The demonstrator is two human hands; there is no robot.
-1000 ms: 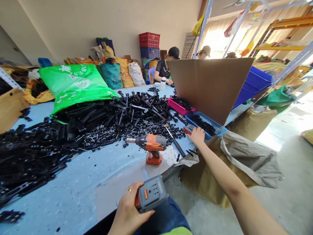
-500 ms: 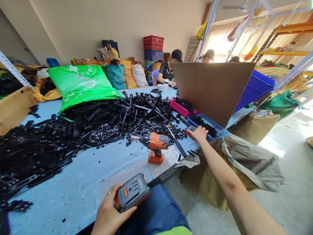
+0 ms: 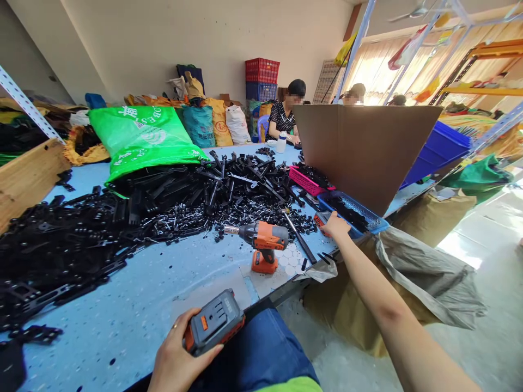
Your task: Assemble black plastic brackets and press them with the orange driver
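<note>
Got a battery (image 3: 223,313) pinched between thumb and fingers of the left hand (image 3: 175,351) near the lap (image 3: 272,343), slots up, running lengthwise from lower left to upper right, with the latch (image 3: 205,323) end by the palm. Also got the right hand (image 3: 338,227) on another battery (image 3: 322,221) beside the blue basket (image 3: 378,224), can't tell if pinching or just resting.

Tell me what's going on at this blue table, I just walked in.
Someone's left hand is holding a grey-and-orange battery pack near the table edge. Their right hand is on a similar orange-and-grey block beside the blue basket; whether it's gripped is hard to tell. An orange power tool stands upright between them, untouched. Behind it lie heaped black parts, and a co-worker sits at the far side.
</note>
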